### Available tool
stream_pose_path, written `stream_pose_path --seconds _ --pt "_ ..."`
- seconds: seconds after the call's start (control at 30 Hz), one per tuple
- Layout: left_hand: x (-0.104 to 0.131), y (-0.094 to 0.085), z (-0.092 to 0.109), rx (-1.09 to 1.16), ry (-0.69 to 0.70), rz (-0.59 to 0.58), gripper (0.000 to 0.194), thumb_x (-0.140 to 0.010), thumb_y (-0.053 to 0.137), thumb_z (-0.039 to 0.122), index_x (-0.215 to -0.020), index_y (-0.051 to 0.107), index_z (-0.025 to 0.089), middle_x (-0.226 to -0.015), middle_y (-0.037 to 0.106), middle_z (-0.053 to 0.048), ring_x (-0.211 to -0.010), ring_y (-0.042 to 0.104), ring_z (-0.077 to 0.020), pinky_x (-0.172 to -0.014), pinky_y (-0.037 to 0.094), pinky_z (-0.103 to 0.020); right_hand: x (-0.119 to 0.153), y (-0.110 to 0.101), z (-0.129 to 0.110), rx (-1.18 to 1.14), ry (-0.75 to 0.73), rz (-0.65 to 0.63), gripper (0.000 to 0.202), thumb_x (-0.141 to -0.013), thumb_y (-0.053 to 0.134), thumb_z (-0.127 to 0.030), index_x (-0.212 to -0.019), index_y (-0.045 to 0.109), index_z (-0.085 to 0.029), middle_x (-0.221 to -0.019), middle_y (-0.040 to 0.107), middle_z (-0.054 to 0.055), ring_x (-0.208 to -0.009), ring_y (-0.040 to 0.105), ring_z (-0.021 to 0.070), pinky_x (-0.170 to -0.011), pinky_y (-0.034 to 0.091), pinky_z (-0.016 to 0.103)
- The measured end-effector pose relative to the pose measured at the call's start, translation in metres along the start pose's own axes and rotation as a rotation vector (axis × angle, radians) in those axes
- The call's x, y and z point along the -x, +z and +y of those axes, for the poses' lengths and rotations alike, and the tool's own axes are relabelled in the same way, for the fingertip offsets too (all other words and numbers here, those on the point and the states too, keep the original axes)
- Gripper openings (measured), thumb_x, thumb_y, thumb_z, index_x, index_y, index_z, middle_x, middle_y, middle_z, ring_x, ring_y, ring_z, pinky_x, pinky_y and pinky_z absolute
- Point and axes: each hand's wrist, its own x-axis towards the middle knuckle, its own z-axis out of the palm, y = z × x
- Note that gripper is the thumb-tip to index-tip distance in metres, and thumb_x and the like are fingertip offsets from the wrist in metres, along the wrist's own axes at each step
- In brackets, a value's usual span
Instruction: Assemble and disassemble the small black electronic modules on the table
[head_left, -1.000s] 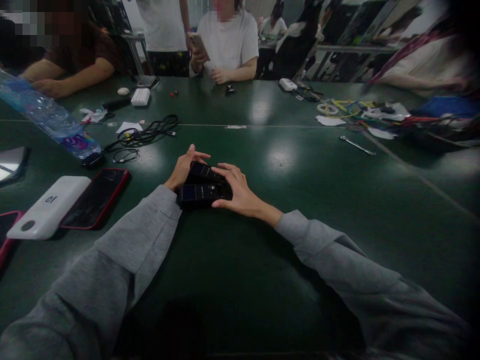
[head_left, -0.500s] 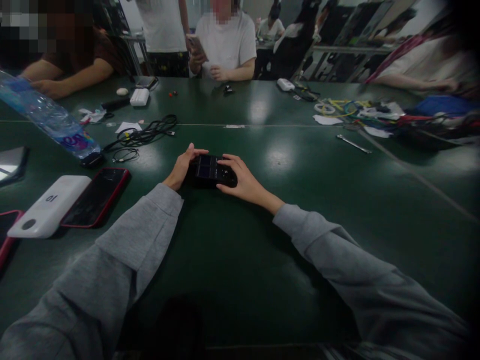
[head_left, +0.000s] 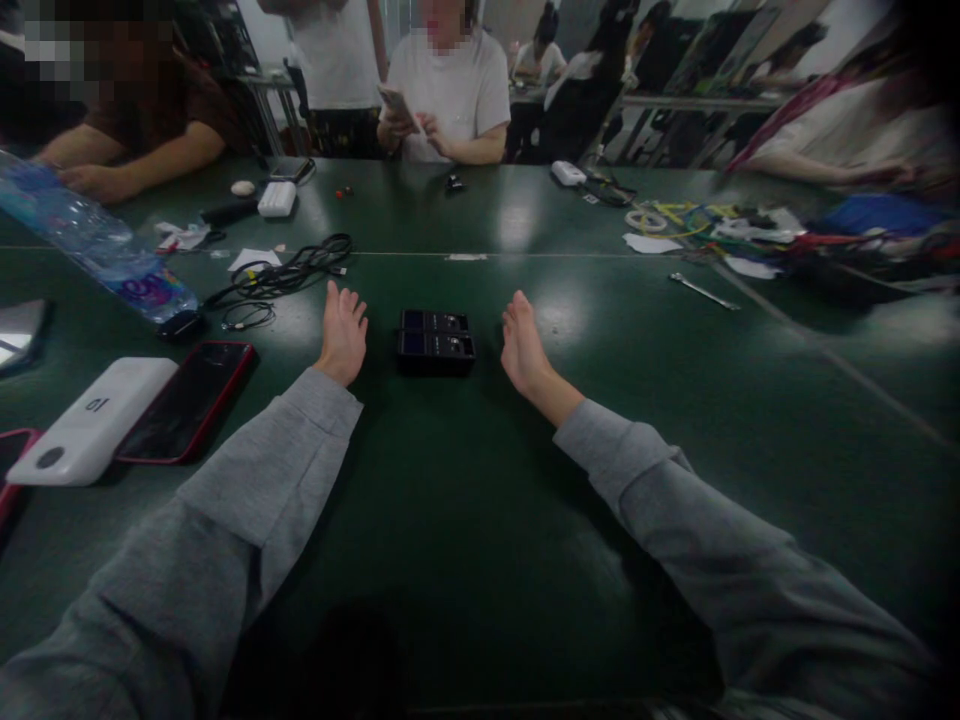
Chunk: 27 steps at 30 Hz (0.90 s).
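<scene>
Two small black electronic devices with dark screens and buttons (head_left: 436, 342) rest side by side on the dark green table (head_left: 465, 500), close enough to look like one block. To their left is my left hand (head_left: 345, 333), open with its fingers stretched forward. My right hand (head_left: 523, 345) stays to their right, also open, its fingers extended and the palm turned inward. Neither hand touches the devices; a strip of table shows on each side between hand and device.
At left lie a red-edged phone (head_left: 191, 400), a white power bank (head_left: 97, 420), a tilted plastic bottle (head_left: 97, 240) and black cables (head_left: 292, 270). A wrench (head_left: 703, 291) and a heap of coloured wires (head_left: 697, 220) are at right. People sit across the table.
Both hands have let go of the black devices and moved apart, the left one leftward and the right one rightward. The devices stay in place on the table.
</scene>
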Motion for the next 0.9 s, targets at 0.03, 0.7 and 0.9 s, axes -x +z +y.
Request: stream_pose_path --seconds 0.03,0.7,0.9 --pt "0.002 0.002 0.000 0.005 0.004 0.016 0.083 -0.088 0.015 0.082 -0.155 0.029 0.034 -0.166 0.025 -0.005 -0.154 0.024 -0.0256 -0.122 0.027 -0.046 0.002 0.001 -0.001 -0.035 -0.005 0.042 0.102 -0.083 0.023 -0.091 -0.160 0.004 -0.026 -0.166 0.011 0.009 -0.154 0.012 0.0279 -0.123 0.017 0.058" --pt "0.026 0.016 0.005 -0.569 0.272 -0.579 0.119 -0.061 0.087 0.054 -0.156 0.021 0.028 -0.158 0.029 -0.018 -0.144 0.033 -0.0433 -0.114 0.034 -0.064 0.023 0.009 -0.009 0.401 -0.503 -0.442 0.097 -0.069 0.084 -0.053 -0.146 0.033 -0.022 -0.138 0.037 0.015 -0.133 0.041 0.0325 -0.115 0.037 0.056" --pt "0.027 0.014 0.009 -0.595 0.300 -0.642 0.120 -0.060 0.089 0.051 -0.156 0.020 0.029 -0.157 0.031 -0.017 -0.144 0.033 -0.0418 -0.114 0.035 -0.064 0.023 0.006 -0.011 0.390 -0.473 -0.454 0.097 -0.070 0.083 -0.057 -0.145 0.034 -0.021 -0.140 0.036 0.016 -0.132 0.042 0.0330 -0.113 0.039 0.056"
